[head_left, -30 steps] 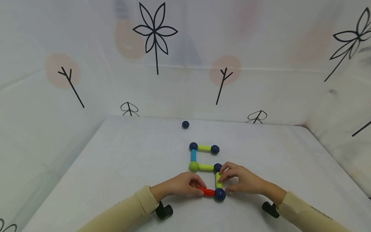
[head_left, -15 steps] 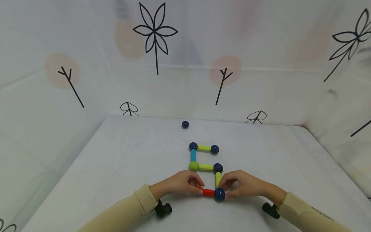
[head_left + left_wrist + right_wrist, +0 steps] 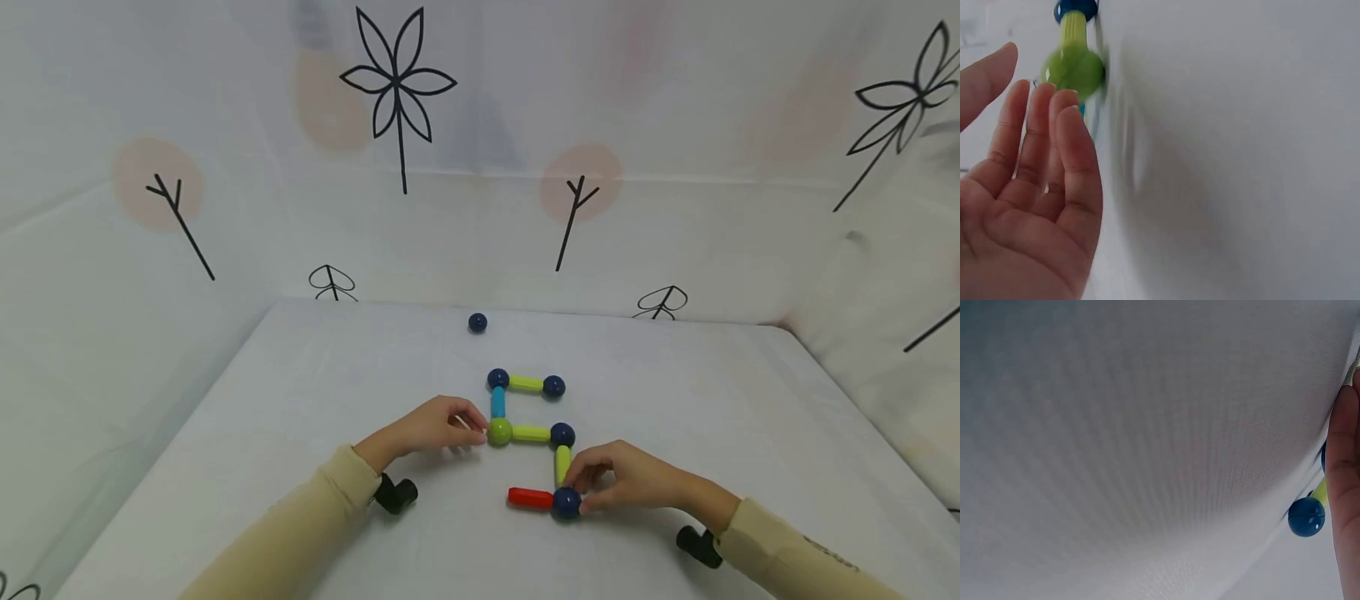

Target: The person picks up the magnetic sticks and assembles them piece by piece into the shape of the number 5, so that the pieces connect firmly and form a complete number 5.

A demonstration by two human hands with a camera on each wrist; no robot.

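In the head view, rods and balls join into an S-like chain on the white table. My right hand (image 3: 633, 477) holds the dark blue ball (image 3: 566, 503) at its near right corner, thumb and fingers against it. A red rod (image 3: 530, 498) reaches left from that ball, its other end free. My left hand (image 3: 435, 429) is just left of the green ball (image 3: 499, 432), fingertips close to it; whether they touch it is unclear. Loosely extended fingers of this hand show in the left wrist view, below the green ball (image 3: 1074, 72). The right wrist view catches only part of the right hand (image 3: 1344, 481).
Yellow-green rods (image 3: 530, 434), a light blue rod (image 3: 498, 403) and more dark blue balls (image 3: 553, 387) form the rest of the chain. A separate dark blue ball (image 3: 477, 322) lies near the table's back edge. Patterned white cloth (image 3: 480, 233) walls the back and sides.
My left hand has let go of the red rod and moved up and left to beside the green ball. The right hand has slid down from the yellow-green rod to the near dark blue ball.
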